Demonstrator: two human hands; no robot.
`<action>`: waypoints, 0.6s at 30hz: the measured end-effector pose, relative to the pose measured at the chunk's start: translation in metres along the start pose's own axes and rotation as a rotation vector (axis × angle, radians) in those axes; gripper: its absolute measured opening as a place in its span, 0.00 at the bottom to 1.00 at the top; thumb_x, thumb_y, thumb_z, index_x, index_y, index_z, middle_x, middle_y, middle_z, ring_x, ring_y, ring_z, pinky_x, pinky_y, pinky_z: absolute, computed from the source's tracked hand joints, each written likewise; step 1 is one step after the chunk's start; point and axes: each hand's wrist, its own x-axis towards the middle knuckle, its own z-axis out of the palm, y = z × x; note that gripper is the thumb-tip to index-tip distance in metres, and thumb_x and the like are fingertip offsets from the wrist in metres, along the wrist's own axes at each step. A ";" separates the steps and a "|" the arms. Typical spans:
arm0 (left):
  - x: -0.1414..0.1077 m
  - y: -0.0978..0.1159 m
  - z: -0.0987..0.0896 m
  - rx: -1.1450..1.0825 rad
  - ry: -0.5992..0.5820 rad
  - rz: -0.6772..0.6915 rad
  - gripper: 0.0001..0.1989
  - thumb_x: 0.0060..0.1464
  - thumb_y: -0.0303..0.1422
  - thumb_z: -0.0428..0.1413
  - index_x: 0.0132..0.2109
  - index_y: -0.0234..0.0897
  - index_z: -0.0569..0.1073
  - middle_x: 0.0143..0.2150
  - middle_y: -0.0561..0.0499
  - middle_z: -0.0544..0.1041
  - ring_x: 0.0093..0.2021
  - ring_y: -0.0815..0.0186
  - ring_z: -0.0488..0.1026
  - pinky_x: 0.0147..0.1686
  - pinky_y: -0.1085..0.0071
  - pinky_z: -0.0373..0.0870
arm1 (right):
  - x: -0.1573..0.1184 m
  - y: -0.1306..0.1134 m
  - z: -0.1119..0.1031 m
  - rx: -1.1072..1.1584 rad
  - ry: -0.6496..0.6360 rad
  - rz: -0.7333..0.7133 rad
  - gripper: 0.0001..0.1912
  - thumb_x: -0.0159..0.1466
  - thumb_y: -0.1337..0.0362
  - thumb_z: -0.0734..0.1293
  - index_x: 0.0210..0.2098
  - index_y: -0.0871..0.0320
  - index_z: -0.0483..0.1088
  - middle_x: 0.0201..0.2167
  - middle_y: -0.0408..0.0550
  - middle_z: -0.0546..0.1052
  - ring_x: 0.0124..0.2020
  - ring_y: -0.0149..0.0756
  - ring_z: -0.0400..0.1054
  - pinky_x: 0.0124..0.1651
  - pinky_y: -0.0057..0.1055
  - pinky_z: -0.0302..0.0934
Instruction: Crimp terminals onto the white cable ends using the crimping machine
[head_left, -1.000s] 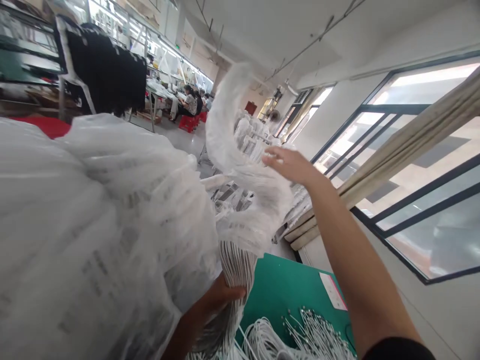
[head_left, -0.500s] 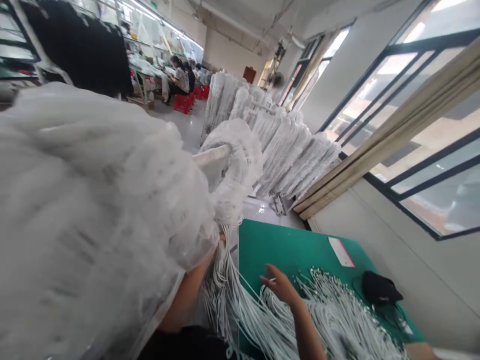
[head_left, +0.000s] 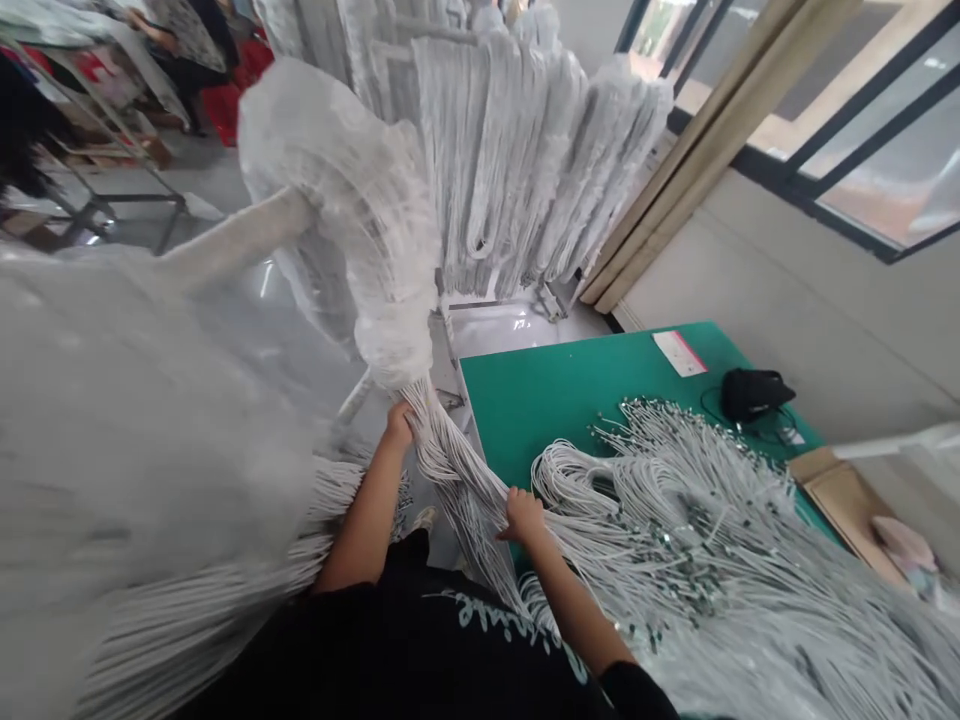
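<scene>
A thick bundle of white cables [head_left: 454, 447] runs down from a plastic-wrapped coil [head_left: 375, 200] toward the green table [head_left: 555, 385]. My left hand [head_left: 400, 424] is closed around the bundle just below the wrapping. Farther down, at the table's edge, my right hand [head_left: 523, 515] grips the same cables, fingers curled over them. The coil hangs on a wrapped horizontal bar [head_left: 240, 235]. On the table lies a large pile of loose white cables [head_left: 675, 540] with small metallic and dark ends.
Big plastic-covered cable bundles [head_left: 150, 420] fill the left side. More wrapped bundles [head_left: 510, 150] hang on a rack behind. A paper sheet [head_left: 679, 353], a black pouch [head_left: 754, 393] and a cardboard box [head_left: 847, 500] sit around the pile. A seated person [head_left: 187, 45] is at the far left.
My view has tilted down. My right hand, previously open above the table, has come down and left onto the cables and closed. My left hand still holds the bundle, now in plainer sight.
</scene>
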 end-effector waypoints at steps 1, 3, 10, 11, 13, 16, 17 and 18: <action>-0.003 0.002 0.001 -0.027 0.017 0.010 0.17 0.29 0.36 0.50 0.31 0.35 0.72 0.26 0.48 0.75 0.36 0.57 0.75 0.36 0.65 0.71 | 0.002 -0.006 0.001 -0.012 -0.005 0.020 0.38 0.40 0.59 0.78 0.46 0.66 0.64 0.41 0.64 0.73 0.44 0.51 0.69 0.45 0.40 0.62; -0.010 0.006 0.003 -0.055 0.057 0.028 0.18 0.28 0.35 0.49 0.32 0.35 0.73 0.26 0.49 0.75 0.37 0.56 0.75 0.37 0.64 0.71 | 0.004 -0.014 0.004 0.009 -0.038 0.026 0.32 0.47 0.66 0.75 0.48 0.69 0.62 0.39 0.65 0.74 0.42 0.49 0.71 0.43 0.37 0.63; -0.027 0.028 0.009 0.096 0.309 0.223 0.17 0.30 0.31 0.47 0.33 0.36 0.71 0.28 0.52 0.74 0.36 0.60 0.74 0.40 0.64 0.71 | 0.005 -0.061 0.013 0.207 -0.180 -0.090 0.32 0.52 0.68 0.68 0.55 0.66 0.57 0.41 0.64 0.75 0.43 0.51 0.72 0.42 0.39 0.64; -0.028 0.032 0.009 0.125 0.354 0.278 0.16 0.30 0.30 0.48 0.32 0.36 0.70 0.29 0.53 0.73 0.37 0.61 0.73 0.41 0.64 0.71 | 0.007 -0.075 0.015 0.246 -0.199 -0.106 0.34 0.52 0.68 0.68 0.56 0.66 0.56 0.41 0.64 0.75 0.44 0.51 0.72 0.42 0.40 0.64; -0.029 0.040 0.005 0.192 0.418 0.394 0.14 0.30 0.28 0.48 0.31 0.36 0.69 0.29 0.53 0.73 0.37 0.62 0.73 0.42 0.65 0.70 | 0.011 -0.105 0.020 0.312 -0.221 -0.135 0.35 0.52 0.68 0.67 0.57 0.67 0.54 0.42 0.63 0.76 0.44 0.51 0.71 0.42 0.40 0.64; -0.028 0.050 -0.004 0.277 0.460 0.507 0.13 0.31 0.27 0.49 0.30 0.35 0.69 0.29 0.53 0.72 0.36 0.62 0.72 0.42 0.64 0.71 | 0.021 -0.143 0.024 0.387 -0.203 -0.166 0.26 0.57 0.67 0.63 0.54 0.66 0.57 0.43 0.60 0.75 0.44 0.49 0.71 0.43 0.38 0.64; -0.027 0.051 -0.007 0.291 0.483 0.518 0.12 0.31 0.26 0.49 0.30 0.35 0.68 0.29 0.53 0.72 0.36 0.62 0.72 0.41 0.64 0.71 | 0.026 -0.150 0.025 0.414 -0.197 -0.178 0.24 0.58 0.68 0.62 0.53 0.66 0.58 0.43 0.60 0.75 0.44 0.48 0.71 0.43 0.38 0.64; -0.025 0.052 -0.011 0.300 0.513 0.522 0.12 0.30 0.26 0.49 0.30 0.35 0.68 0.29 0.53 0.72 0.35 0.62 0.72 0.41 0.64 0.71 | 0.030 -0.155 0.026 0.447 -0.189 -0.201 0.23 0.58 0.67 0.62 0.52 0.66 0.59 0.44 0.61 0.75 0.45 0.48 0.71 0.44 0.39 0.64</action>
